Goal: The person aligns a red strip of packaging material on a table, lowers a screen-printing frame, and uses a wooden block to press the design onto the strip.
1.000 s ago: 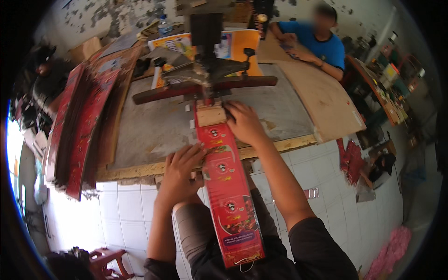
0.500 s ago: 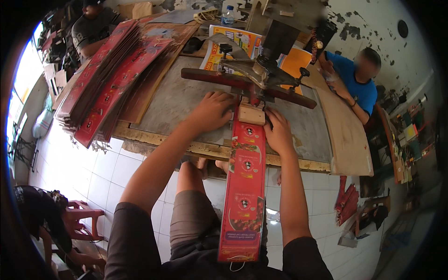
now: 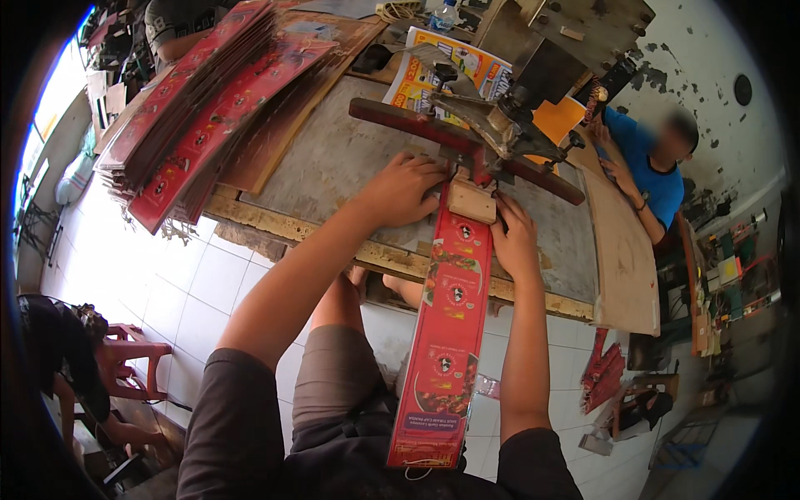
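Note:
A long red printed cardboard strip (image 3: 450, 317) runs from my lap up onto the grey worktable (image 3: 333, 158). Its far end lies under a small wooden block (image 3: 472, 202) beneath the metal press machine (image 3: 508, 117) with its dark red bar (image 3: 417, 125). My left hand (image 3: 400, 187) rests flat on the table at the strip's left edge, beside the block. My right hand (image 3: 515, 237) presses on the strip's right edge, fingers spread.
A stack of red printed strips (image 3: 192, 108) lies on the table's left side. A person in a blue shirt (image 3: 646, 171) works at the far right by a plywood board (image 3: 621, 250). Another person sits by a red stool (image 3: 125, 354) at the lower left. White tiled floor below.
The view has swung further left and closer. My left hand has moved up the table next to the block; my right hand holds the strip's right edge.

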`<state>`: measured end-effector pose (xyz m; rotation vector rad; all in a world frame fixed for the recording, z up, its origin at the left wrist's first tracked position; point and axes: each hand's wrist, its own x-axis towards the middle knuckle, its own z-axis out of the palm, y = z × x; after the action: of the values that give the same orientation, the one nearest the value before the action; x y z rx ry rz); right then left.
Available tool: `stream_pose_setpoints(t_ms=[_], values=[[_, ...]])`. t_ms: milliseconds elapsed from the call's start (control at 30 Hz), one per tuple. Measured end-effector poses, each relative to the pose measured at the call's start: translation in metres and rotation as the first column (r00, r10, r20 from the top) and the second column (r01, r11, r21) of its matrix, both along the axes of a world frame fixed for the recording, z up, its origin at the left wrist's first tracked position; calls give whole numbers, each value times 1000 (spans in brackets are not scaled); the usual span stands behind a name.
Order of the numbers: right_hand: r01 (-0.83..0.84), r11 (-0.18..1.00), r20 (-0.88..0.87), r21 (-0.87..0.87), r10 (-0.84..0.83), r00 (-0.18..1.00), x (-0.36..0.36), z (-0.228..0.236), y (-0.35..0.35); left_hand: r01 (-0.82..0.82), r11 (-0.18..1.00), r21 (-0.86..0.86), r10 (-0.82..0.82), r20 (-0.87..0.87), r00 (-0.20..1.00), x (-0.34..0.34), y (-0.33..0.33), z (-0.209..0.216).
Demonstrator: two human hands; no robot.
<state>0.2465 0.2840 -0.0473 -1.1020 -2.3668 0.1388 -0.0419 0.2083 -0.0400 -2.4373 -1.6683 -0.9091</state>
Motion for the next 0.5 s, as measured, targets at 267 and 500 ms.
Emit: stream_pose_setpoints(t_ms=[267,500], values=[[11,1000,19,-10,-11,1000,-1,0,0,-15,999,43,17,-40,999,-1,1,-5],[-7,999,34,32,6,999,3,-3,5,-5,999,33,6,-29,1000,0,3,-4]])
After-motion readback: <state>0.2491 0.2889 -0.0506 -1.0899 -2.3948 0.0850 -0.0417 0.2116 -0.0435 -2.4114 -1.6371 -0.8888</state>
